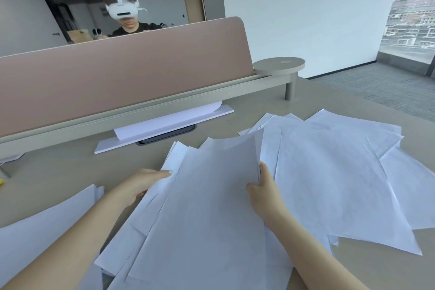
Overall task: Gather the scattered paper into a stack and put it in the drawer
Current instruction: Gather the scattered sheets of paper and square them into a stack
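Paper across beige desk

Landmark = divider panel, standing along the tabletop far edge. Flat board lies right at its foot, one sheet on top. Nearer than that, centre: overlapping paper pile, left hand and right hand on it. Loose sheets right of pile, more sheets left. Person behind divider.
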Motion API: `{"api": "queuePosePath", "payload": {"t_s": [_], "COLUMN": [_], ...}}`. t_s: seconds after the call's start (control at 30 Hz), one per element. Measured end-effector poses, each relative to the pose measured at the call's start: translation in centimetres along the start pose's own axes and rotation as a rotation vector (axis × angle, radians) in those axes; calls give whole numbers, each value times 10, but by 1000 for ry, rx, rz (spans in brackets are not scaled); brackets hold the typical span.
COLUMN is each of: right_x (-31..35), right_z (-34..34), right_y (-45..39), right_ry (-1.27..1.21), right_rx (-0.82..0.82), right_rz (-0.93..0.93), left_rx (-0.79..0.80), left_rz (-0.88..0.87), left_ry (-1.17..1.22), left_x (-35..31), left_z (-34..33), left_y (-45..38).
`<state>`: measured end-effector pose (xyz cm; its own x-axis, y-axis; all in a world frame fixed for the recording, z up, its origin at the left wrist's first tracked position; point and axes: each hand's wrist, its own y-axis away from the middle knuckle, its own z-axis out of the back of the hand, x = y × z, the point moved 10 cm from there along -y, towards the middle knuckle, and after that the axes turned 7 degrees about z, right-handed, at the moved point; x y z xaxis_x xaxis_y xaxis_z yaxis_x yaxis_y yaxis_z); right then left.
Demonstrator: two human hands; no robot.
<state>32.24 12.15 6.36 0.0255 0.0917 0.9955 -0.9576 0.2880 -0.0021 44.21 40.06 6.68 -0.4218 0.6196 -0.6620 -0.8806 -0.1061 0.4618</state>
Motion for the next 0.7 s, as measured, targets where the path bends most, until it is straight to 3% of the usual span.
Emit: {"api": "queuePosePath", "payload": {"t_s": [0.13, 0.27, 0.4, 0.5, 0.6, 0.7], "right_x": [8, 19, 39, 51, 74, 118], "right_z": [1, 5, 9, 5, -7, -14], "right_y": [3, 11, 20, 29, 41, 55], "right_ry": [-15, -82, -203, -290, -242, -219], "right_rx": [-30, -63, -97, -76, -26, -36], "right_rz": [70, 155, 213, 206, 208, 306], "left_rx": [103, 243, 120, -33, -185, -228], "left_rz": [-128, -135, -243, -416, -592, -673], "left_ry": [118, 101, 300, 420, 455, 554], "left_x": [-11, 7, 6, -10, -30, -42], "left_z": [-12, -27, -5, 23, 51, 73], "left_y": [25, 48, 74, 111, 155, 183]}}
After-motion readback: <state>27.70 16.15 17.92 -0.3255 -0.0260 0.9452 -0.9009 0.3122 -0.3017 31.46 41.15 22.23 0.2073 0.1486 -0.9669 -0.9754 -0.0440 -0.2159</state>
